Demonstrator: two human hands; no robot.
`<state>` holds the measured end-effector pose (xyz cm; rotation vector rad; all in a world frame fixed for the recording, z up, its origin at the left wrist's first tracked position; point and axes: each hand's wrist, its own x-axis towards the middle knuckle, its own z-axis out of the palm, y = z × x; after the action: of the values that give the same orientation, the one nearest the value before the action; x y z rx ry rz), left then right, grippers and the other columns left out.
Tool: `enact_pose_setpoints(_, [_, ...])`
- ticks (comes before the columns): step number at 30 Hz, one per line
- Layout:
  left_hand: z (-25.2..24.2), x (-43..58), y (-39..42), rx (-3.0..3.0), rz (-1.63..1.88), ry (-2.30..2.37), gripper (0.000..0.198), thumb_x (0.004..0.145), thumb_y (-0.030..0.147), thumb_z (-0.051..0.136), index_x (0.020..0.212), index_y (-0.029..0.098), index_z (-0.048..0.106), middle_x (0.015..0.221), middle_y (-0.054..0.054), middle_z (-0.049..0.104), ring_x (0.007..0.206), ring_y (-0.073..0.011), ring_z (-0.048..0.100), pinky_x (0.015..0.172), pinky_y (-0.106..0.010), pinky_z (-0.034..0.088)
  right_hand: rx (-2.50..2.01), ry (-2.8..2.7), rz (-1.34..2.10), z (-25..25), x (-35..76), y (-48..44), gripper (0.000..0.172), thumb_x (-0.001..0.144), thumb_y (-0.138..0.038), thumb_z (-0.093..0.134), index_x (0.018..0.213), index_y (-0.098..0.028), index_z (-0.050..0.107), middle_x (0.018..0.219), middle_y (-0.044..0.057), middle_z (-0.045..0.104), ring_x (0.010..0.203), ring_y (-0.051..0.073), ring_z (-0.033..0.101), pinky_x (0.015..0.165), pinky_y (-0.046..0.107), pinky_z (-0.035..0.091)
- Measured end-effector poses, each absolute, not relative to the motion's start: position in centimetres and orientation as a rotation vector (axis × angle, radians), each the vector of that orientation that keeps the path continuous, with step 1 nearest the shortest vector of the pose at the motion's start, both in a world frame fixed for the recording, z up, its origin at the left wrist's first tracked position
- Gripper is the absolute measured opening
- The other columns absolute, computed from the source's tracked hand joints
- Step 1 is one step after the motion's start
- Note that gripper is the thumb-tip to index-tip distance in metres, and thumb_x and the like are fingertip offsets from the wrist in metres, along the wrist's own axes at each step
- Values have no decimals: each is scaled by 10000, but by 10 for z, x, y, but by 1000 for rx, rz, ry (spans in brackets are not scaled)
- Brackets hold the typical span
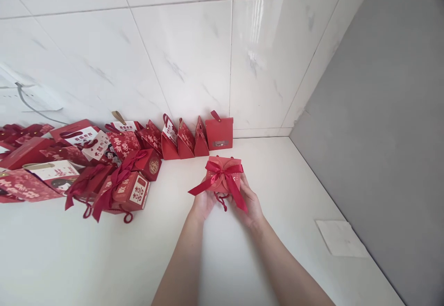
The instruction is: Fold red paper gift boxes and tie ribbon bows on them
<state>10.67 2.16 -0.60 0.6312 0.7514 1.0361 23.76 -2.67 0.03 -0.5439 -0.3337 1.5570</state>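
Between my two hands sits a small red gift box (pixel 226 183) with a satin ribbon bow (pixel 224 171) tied over its top and thin red cord handles (pixel 221 199) hanging at the front. My left hand (pixel 204 202) grips the box from its left and lower side, the fingers mostly hidden beneath it. On the right side my right hand (pixel 249 202) wraps its fingers along the box. Just behind stands a plain red box with a strap (pixel 219 134), against the wall.
A row of red triangular boxes (pixel 186 139) lines the tiled wall (pixel 183 56). Left of it, several red gift boxes (pixel 130 190) with ribbons are crowded together on the white table (pixel 166 236). A white square (pixel 340 238) lies near the right edge, beside a grey surface (pixel 378 111).
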Motion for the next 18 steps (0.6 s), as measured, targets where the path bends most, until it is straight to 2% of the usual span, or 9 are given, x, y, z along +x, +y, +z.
enact_pose_setpoints(4, [-8,109,22,611,1051,734,185,829,347,615,811,163,621,716,-38,638,588,-141,561,561,-273,461,-506,-347,1541,-2,236,-24,434,880,-334,606,1305,-373,530,1220,-16,648,1098,200,608,856,345,511])
enact_pose_setpoints(10, [-18,112,22,614,1090,731,221,833,355,588,773,152,653,683,-57,651,651,-178,605,659,-307,510,-554,-370,1515,-9,240,-19,382,873,-389,610,1248,-322,578,1122,28,688,951,218,654,815,384,531])
enact_pose_setpoints(13, [-20,115,22,600,1082,700,258,851,347,545,943,152,686,920,-101,713,876,-230,655,792,-353,529,-535,-349,1529,-12,242,-16,366,882,-393,606,1240,-325,581,1140,26,685,939,202,653,821,363,530])
enact_pose_setpoints(15, [-18,116,21,580,1070,691,321,861,355,527,1070,162,676,1118,-111,695,1060,-260,629,894,-393,512,-550,-342,1530,-12,243,-15,348,881,-377,608,1224,-319,596,1136,19,688,936,193,649,793,331,532])
enact_pose_setpoints(18, [-10,117,19,561,1081,694,372,883,412,519,1139,186,667,1226,-92,664,1150,-271,597,934,-412,498,-606,-382,1531,-10,243,-14,315,894,-406,581,1176,-279,635,1120,26,694,960,200,637,768,310,528])
